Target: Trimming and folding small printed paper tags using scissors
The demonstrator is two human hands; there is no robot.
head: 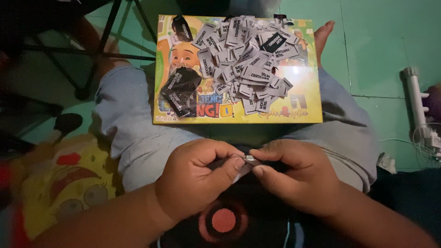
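Left hand (195,181) and right hand (301,179) fingers pinch one small grey woven label (250,159) together. Heap of grey labels (248,59) covers the yellow cartoon-printed box (303,108), far edge.

Grey labels (248,59) heaped on yellow box (303,108); black labels (180,92) at left; one, seemingly grey label (250,159), pinched between hands.

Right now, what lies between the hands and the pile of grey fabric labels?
In the head view, only the near edge of the yellow cartoon box and the person's pale trousers; both hands pinch one label.
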